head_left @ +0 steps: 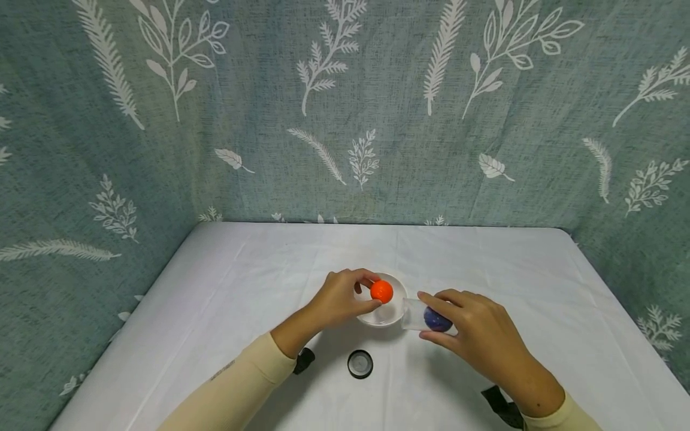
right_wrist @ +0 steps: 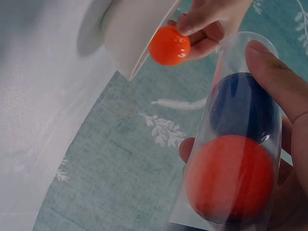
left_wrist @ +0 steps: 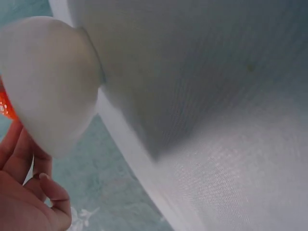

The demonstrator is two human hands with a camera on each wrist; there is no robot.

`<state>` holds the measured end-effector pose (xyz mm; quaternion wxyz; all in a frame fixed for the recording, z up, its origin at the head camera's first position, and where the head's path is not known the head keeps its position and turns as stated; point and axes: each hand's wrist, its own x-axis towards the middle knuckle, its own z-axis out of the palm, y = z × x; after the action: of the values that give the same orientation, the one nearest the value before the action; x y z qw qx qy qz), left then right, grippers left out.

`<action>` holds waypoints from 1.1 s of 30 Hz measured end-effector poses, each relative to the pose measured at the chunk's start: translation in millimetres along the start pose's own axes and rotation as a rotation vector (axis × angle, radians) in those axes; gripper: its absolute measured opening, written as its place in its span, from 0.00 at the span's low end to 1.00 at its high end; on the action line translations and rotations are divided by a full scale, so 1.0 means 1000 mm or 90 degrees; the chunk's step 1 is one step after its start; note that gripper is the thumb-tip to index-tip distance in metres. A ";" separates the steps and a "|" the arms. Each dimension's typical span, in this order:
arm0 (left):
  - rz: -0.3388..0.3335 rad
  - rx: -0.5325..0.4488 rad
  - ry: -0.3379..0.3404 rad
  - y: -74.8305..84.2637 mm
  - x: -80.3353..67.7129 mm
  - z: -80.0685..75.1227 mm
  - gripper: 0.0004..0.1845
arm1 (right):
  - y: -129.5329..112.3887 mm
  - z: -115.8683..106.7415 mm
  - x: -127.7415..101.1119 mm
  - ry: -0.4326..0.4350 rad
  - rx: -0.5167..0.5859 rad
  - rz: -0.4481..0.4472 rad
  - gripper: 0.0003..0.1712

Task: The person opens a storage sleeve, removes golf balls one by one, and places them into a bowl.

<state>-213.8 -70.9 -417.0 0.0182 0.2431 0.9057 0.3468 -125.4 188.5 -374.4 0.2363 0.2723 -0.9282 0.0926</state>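
My left hand [head_left: 345, 297] pinches a small orange ball [head_left: 381, 291] just above a white bowl [head_left: 389, 316] at the table's middle; that orange ball [right_wrist: 169, 45] also shows beside the bowl's rim [right_wrist: 139, 36] in the right wrist view. To the right, my right hand [head_left: 474, 335] grips a clear plastic tube [head_left: 415, 314] lying sideways, its open end toward the bowl. Inside the tube [right_wrist: 240, 139] sit a dark blue ball [right_wrist: 243, 106] and, behind it, an orange-red ball [right_wrist: 230, 179]. The left wrist view shows the bowl's underside [left_wrist: 48, 82] and my curled fingers [left_wrist: 33, 197].
A round black lid [head_left: 360, 364] lies on the white tablecloth [head_left: 215, 287] in front of the bowl. A teal leaf-patterned cloth [head_left: 345, 120] walls in the table at the back and both sides. Dark wrist straps [head_left: 304, 359] show near my sleeves.
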 end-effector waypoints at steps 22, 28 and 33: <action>0.021 0.123 -0.075 0.003 0.012 0.011 0.20 | 0.001 0.003 -0.001 0.023 0.009 -0.011 0.37; 0.014 0.117 -0.091 0.003 0.015 0.014 0.19 | 0.000 0.003 0.000 0.017 0.008 -0.006 0.37; 0.012 0.109 -0.109 0.005 0.016 0.015 0.19 | -0.001 0.002 0.001 0.009 0.007 -0.003 0.36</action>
<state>-222.9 -51.7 -423.0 0.0716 0.2810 0.9247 0.2465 -126.0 186.5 -375.6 0.2414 0.2751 -0.9253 0.0990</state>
